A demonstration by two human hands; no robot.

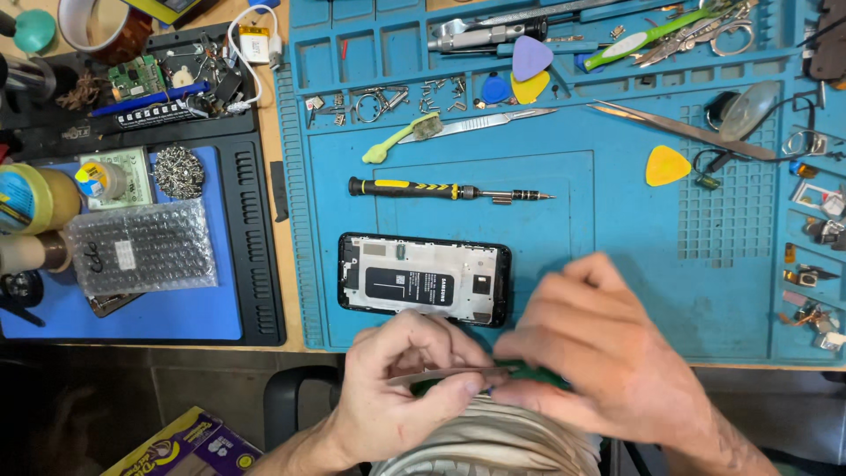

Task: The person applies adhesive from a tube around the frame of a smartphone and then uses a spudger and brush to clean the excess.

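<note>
Pinching tweezers (445, 376), left hand (397, 388), right hand (608, 353) curled on green board (529, 377)

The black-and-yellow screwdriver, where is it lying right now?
In the head view, the screwdriver lies flat on the blue work mat, left of centre, just above the opened phone and below the green toothbrush.
</note>
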